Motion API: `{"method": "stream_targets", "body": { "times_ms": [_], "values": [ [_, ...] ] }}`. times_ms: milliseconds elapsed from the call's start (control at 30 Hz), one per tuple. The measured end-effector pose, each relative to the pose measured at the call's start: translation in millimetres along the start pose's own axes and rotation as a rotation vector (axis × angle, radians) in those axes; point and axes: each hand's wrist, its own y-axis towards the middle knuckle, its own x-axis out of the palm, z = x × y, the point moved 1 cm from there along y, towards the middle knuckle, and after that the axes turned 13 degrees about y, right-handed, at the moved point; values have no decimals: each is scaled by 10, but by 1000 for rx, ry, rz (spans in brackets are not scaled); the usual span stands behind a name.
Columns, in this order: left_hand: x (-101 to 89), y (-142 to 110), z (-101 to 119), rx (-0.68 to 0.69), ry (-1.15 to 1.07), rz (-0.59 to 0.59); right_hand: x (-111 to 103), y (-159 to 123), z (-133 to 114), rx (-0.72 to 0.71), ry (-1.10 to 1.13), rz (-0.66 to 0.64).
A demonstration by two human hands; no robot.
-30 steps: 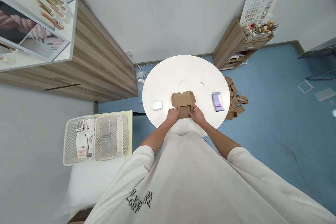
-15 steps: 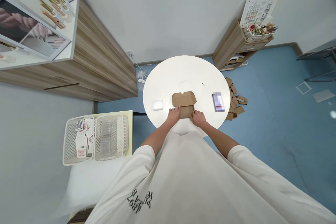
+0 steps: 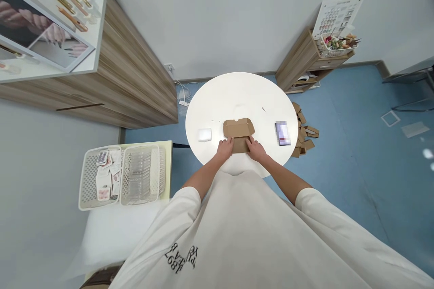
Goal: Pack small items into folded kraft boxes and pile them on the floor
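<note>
A small brown cardboard box [image 3: 238,132] lies on the round white table [image 3: 237,95], its lid flap open toward the far side. My left hand [image 3: 224,148] grips the box's near left corner with curled fingers. My right hand [image 3: 256,149] presses on the near right side, fingers bent onto the cardboard. A small white object [image 3: 205,134] sits to the left of the box. A purple-and-white packet [image 3: 282,132] lies to the right.
Several flat brown cardboard pieces [image 3: 303,132] lie on the blue floor right of the table. Two white mesh baskets [image 3: 121,176] stand on a pale yellow stand at my left. A wooden counter [image 3: 111,76] is at the far left, a small wooden cabinet [image 3: 301,61] at the far right.
My right hand has shifted slightly left onto the box's near edge. The box and my left hand stay almost where they were.
</note>
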Motion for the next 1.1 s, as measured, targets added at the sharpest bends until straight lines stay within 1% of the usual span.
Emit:
{"method": "stream_targets", "body": {
  "times_ms": [133,233,300,367,400,467,600,667,733,800,867,1100],
  "values": [
    [3,-27,7,-11,-22,7,-29,51,-7,17,-8,5],
    [24,-68,7,-11,-77,26,-38,88,-24,30,-35,6],
    [39,-110,-24,-12,-138,65,-44,119,-38,37,-57,-8],
    [55,-163,-113,-47,-216,131,-50,147,-49,43,-69,-20],
    [64,-193,-185,-87,-258,166,-53,158,-54,44,-72,-24],
    [88,-250,-388,-225,-328,215,-58,170,-61,44,-76,-26],
    [162,-313,-909,-651,-423,256,-59,161,-73,49,-73,-25],
    [213,-302,-1131,-850,-497,208,-57,151,-81,55,-68,-22],
    [265,-265,-1279,-969,-597,127,-56,143,-89,62,-68,-19],
    [311,-219,-1352,-1032,-705,52,-56,139,-95,67,-71,-19],
    [343,-177,-1368,-1054,-784,18,-58,141,-97,68,-72,-19],
    [412,-96,-1330,-1073,-896,67,-43,168,-85,69,-72,-35]
  ]
}}
